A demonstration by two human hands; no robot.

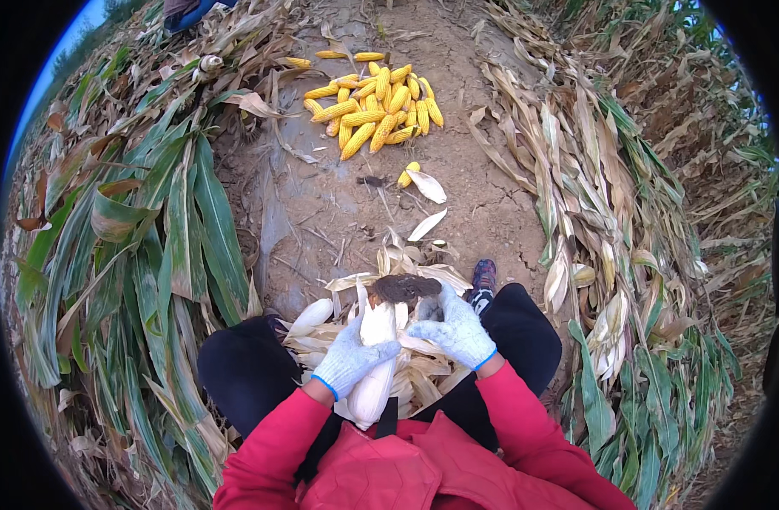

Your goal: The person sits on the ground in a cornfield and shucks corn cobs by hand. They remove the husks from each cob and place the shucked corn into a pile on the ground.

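Note:
My left hand (354, 358), in a pale knit work glove with a blue cuff edge, is wrapped around an ear of corn in its whitish husk (371, 392). Its lower end points towards my body, and dark brown corn silk (405, 288) sticks out to the right at its top. Beside that silk is my right hand (454, 325), gloved alike, thumb and fingers apart; its fingertips meet or overlap the silk's end. Stripped husks (421, 381) lie between my knees. At their left edge rests another husk-covered ear (313, 315).
Ahead on bare soil (491, 210) lies a pile of husked yellow corn ears (377, 105). One yellow ear (408, 173) lies closer, near loose husk pieces (428, 224). Cut corn stalks line the left (172, 236) and right (581, 166). Part of another person (188, 16) shows top left.

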